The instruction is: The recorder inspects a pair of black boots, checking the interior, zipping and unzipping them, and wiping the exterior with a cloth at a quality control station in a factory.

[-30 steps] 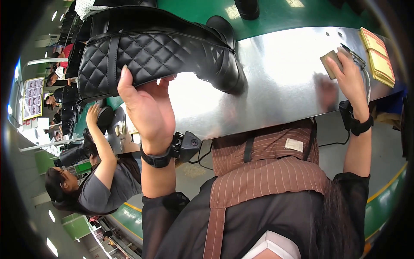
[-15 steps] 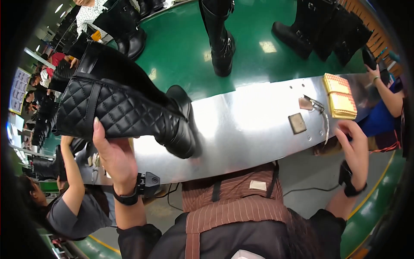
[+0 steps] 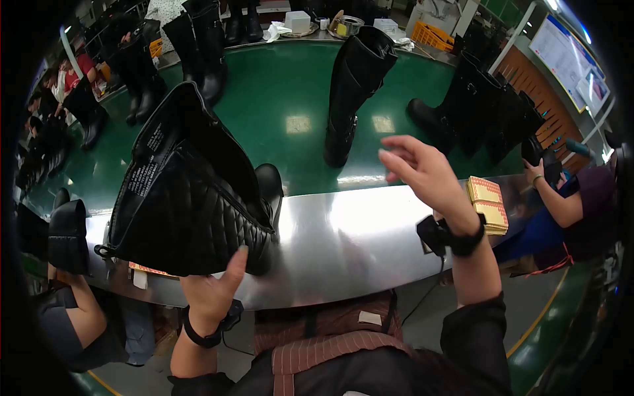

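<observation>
My left hand (image 3: 211,294) grips a tall black quilted boot (image 3: 198,198), thumb on its near side and the other fingers hidden behind the leather. The shaft's wide opening leans toward me, showing pale print on the lining; the foot is over the steel shelf (image 3: 323,264). My right hand (image 3: 422,171) is raised above the shelf's far edge, fingers loosely curled and apart, holding nothing. Nearest to it, another tall black boot (image 3: 347,99) stands on the green surface (image 3: 284,92), apart from the fingers.
A banded stack of yellow cards (image 3: 487,204) lies right on the shelf. More black boots (image 3: 456,105) stand at the far right, and others (image 3: 198,46) at the far left. Co-workers' arms (image 3: 555,195) show at both sides. White boxes (image 3: 297,22) sit beyond the green surface.
My right hand has moved from the shelf's right end up and left toward the standing boot. The held boot has tilted, turning its opening toward me. My view has shifted upward.
</observation>
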A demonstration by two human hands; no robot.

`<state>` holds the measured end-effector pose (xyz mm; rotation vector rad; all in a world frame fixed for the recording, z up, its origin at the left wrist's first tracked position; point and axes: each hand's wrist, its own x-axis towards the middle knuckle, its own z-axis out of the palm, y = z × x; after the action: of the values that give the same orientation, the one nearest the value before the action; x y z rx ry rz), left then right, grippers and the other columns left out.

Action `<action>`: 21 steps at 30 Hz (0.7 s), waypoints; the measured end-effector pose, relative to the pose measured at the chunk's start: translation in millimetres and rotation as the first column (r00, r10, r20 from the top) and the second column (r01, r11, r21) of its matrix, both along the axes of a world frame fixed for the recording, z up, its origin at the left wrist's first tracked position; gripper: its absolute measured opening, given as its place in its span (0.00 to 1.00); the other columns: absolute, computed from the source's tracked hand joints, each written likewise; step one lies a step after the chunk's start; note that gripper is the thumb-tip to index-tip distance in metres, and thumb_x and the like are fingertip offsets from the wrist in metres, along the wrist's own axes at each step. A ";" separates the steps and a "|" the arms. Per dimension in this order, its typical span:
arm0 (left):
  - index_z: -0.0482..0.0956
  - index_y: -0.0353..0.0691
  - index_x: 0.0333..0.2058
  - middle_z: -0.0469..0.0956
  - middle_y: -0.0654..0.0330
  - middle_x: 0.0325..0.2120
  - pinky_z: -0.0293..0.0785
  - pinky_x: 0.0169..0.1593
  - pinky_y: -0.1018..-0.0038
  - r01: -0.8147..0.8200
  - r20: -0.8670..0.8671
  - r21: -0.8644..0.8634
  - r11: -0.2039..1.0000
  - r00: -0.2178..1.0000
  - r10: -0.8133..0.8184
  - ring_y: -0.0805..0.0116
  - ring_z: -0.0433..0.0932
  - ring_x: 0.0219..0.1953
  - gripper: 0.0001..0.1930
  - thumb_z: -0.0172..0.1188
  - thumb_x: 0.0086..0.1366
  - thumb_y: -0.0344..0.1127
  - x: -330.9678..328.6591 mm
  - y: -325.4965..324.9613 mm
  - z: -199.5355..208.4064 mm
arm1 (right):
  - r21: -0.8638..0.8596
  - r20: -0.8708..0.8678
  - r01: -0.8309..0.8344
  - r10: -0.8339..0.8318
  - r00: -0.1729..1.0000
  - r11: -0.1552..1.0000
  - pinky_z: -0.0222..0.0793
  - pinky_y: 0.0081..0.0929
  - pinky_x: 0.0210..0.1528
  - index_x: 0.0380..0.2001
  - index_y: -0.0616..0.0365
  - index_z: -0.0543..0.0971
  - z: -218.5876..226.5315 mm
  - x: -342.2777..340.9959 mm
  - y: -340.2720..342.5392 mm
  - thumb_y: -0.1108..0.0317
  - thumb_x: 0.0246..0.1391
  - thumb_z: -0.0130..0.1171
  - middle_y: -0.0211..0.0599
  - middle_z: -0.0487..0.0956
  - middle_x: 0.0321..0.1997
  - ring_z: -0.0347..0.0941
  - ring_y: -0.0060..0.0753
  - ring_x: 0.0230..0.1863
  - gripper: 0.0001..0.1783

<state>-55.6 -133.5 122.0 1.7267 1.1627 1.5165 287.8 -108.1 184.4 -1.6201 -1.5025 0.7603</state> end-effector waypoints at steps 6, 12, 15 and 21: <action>0.80 0.32 0.38 0.82 0.60 0.35 0.74 0.44 0.75 0.053 -0.071 -0.187 0.981 0.995 -0.067 0.69 0.80 0.36 0.15 0.71 0.52 0.27 -9.9 -2.5 -7.1 | 0.044 0.124 0.243 -0.246 0.961 0.969 0.74 0.26 0.36 0.59 0.69 0.67 -27.2 -25.7 103.2 0.39 0.52 0.60 0.50 0.78 0.49 0.82 0.31 0.31 0.45; 0.78 0.31 0.43 0.81 0.56 0.39 0.73 0.47 0.71 0.084 -0.126 -0.293 0.952 0.984 -0.126 0.63 0.79 0.41 0.16 0.67 0.58 0.32 -9.1 0.0 -14.0 | -0.017 -0.100 0.194 -0.195 0.976 0.981 0.74 0.25 0.26 0.44 0.73 0.73 -51.6 -13.0 142.6 0.51 0.59 0.57 0.43 0.82 0.34 0.82 0.35 0.24 0.29; 0.78 0.31 0.44 0.79 0.51 0.41 0.68 0.52 0.66 0.014 -0.194 -0.258 0.966 0.979 -0.066 0.56 0.77 0.44 0.14 0.57 0.67 0.37 -9.5 -2.7 -15.7 | 0.120 -0.359 0.298 -0.238 0.902 0.947 0.75 0.26 0.27 0.40 0.70 0.76 -50.7 6.8 116.4 0.58 0.61 0.52 0.41 0.82 0.33 0.82 0.41 0.25 0.21; 0.77 0.29 0.44 0.79 0.54 0.40 0.68 0.51 0.70 -0.003 -0.139 -0.220 0.976 0.990 -0.028 0.62 0.76 0.43 0.14 0.57 0.68 0.35 -6.5 -3.3 -23.0 | 0.160 -0.472 0.154 -0.061 0.879 0.975 0.75 0.27 0.32 0.37 0.64 0.78 33.7 44.0 -2.2 0.61 0.60 0.52 0.40 0.82 0.31 0.81 0.37 0.27 0.15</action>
<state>-62.1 -136.8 99.0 1.7083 1.3347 1.2221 331.8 -110.3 218.1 -1.2502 -1.0914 0.8402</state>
